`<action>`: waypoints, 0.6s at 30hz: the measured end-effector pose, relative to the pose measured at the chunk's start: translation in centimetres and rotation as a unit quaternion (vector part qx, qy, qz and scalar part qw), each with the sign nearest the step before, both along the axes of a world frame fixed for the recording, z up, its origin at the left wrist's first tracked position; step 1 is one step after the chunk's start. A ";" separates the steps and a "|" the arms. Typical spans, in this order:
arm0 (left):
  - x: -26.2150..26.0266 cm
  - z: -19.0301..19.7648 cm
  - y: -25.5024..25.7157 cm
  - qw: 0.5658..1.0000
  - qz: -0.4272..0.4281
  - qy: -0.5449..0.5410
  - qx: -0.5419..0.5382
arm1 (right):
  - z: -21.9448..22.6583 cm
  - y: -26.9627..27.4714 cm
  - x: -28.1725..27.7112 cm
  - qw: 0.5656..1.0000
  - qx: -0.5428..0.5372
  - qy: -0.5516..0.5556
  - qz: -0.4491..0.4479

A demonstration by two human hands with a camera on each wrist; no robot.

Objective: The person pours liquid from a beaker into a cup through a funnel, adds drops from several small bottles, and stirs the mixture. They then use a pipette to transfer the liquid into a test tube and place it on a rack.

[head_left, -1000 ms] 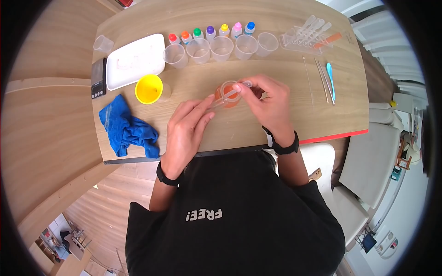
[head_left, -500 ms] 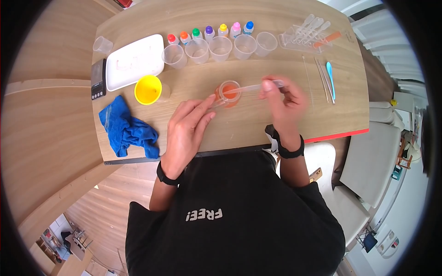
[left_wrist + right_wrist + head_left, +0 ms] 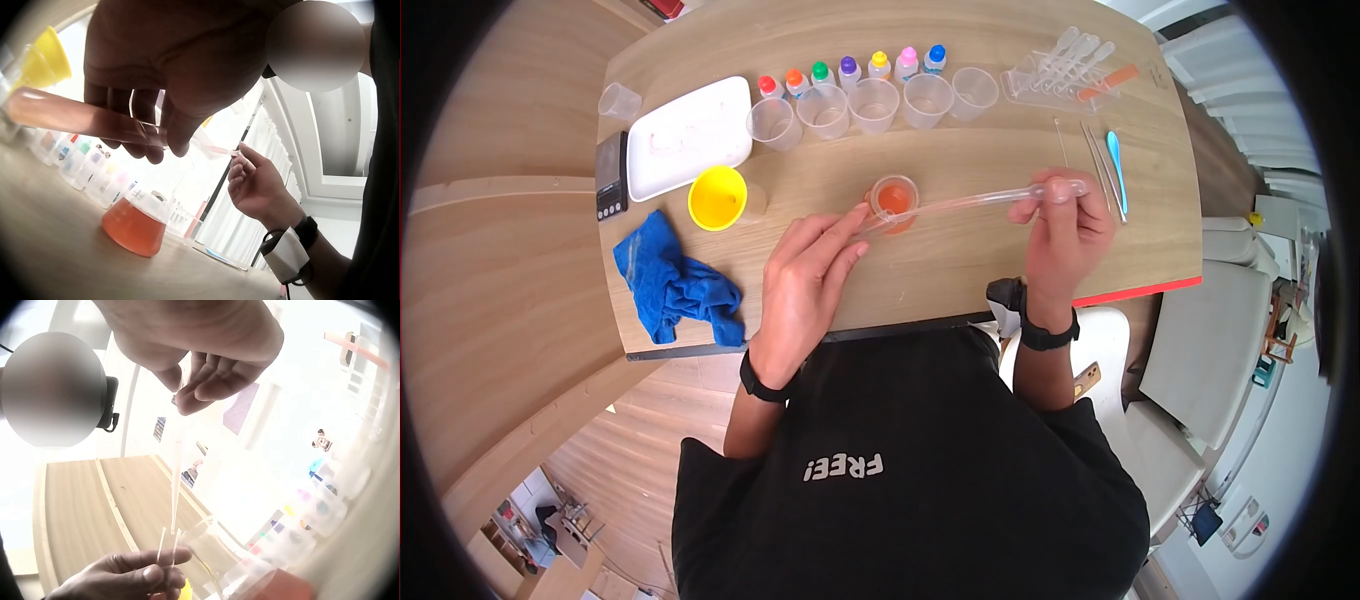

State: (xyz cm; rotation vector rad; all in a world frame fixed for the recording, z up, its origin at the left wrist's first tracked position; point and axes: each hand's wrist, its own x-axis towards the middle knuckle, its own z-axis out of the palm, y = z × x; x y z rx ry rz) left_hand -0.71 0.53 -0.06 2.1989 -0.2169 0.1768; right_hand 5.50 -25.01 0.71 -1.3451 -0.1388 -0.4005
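The left hand (image 3: 802, 285) pinches a clear test tube (image 3: 81, 119), which holds pale reddish liquid in the left wrist view. Between its thumb and fingers the right hand (image 3: 1068, 232) grips the bulb end of a clear plastic dropper (image 3: 970, 201). The dropper's thin tip points at the tube mouth near the left fingers; in the right wrist view the dropper (image 3: 175, 487) hangs just above that mouth. Beside the left fingertips stands a conical flask (image 3: 134, 226) with orange-red liquid. Whether the tip is inside the tube, I cannot tell.
Behind the flask are several clear cups (image 3: 823, 111) and colour-capped bottles (image 3: 849, 69). At the left lie a white tray (image 3: 735, 135), a scale (image 3: 611, 175), a yellow cup (image 3: 718, 198) and a blue cloth (image 3: 662, 280). A dropper rack (image 3: 1050, 90) and blue spoon (image 3: 1115, 165) are at the right.
The right hand has moved right, away from the flask, drawing the dropper out of it and swinging it toward the left fingers. The left hand has stayed nearly still.
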 end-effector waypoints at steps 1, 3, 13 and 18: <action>-0.1 0.2 0.0 1.000 -0.001 0.016 0.009 | -0.2 0.2 -0.1 1.000 -0.014 0.007 0.005; 0.0 0.2 0.1 1.000 -0.003 0.015 0.012 | -0.2 0.7 -0.2 0.999 -0.027 0.013 0.010; -0.1 0.3 0.2 1.000 -0.002 0.020 0.009 | 0.7 0.8 -0.1 0.999 -0.011 -0.051 -0.016; -0.1 -0.2 0.2 1.000 0.001 -0.015 -0.008 | 0.7 2.2 0.8 0.963 -0.246 -0.104 0.020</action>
